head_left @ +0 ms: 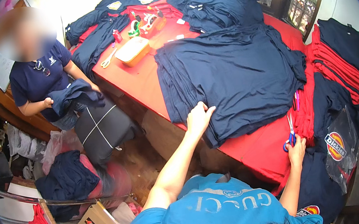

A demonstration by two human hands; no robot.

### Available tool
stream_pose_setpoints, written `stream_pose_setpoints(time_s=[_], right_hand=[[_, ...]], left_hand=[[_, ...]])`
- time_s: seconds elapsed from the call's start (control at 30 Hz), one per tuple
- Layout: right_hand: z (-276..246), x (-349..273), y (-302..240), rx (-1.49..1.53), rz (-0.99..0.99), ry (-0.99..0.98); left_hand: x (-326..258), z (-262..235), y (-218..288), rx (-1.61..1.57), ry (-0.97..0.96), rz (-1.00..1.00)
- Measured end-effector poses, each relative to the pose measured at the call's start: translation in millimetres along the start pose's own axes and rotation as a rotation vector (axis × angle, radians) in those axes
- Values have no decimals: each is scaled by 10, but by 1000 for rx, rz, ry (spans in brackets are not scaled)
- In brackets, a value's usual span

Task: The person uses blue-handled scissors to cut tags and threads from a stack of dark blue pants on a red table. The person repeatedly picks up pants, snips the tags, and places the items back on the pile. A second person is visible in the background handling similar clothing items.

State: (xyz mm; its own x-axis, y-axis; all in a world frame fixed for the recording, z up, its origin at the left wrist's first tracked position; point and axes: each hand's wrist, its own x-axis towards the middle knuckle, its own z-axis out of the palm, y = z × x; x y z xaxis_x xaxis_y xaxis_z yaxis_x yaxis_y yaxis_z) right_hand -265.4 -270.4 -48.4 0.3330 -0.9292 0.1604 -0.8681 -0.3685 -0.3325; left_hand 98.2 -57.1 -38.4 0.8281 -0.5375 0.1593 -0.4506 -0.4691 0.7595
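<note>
Covering most of the head view, a red-topped table (140, 83) runs from the far left toward the near right, heaped with soft folded garments; a barred window (307, 0) stands at the far right and wooden flooring shows below the table's left edge. The left hand (198, 118) lies flat, fingers spread and loosely extended, on the near-left edge of a thick stack of navy shirts (233, 74), whose limp cloth drapes over the table rim. The right hand (296, 151) closes its fingers around the blue handles of a pair of scissors (290, 132); the scissors lie on the red surface at the near right, long axis running away from the person, slim metal blades pointing toward the far side. Red shirts (340, 70) pile beside them. At left, another person (45, 79) holds navy cloth.
</note>
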Motion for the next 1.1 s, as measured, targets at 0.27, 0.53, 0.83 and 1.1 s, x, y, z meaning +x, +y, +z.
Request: stream_pose_setpoints(time_s=[0.27, 0.53, 0.83, 1.1], right_hand=[[-209, -1, 66, 19, 78, -174], [-362, -353, -421, 1103, 204, -321], [355, -507, -1889, 1480, -189, -314], [1040, -691, -2053, 1314, -161, -243]], left_hand=[[94, -231, -110, -272, -211, -22], [126, -474, -107, -1562, -433, -389], [-393, -5, -136, -1323, -415, -361], [-644, 1, -193, -988, -532, -326]])
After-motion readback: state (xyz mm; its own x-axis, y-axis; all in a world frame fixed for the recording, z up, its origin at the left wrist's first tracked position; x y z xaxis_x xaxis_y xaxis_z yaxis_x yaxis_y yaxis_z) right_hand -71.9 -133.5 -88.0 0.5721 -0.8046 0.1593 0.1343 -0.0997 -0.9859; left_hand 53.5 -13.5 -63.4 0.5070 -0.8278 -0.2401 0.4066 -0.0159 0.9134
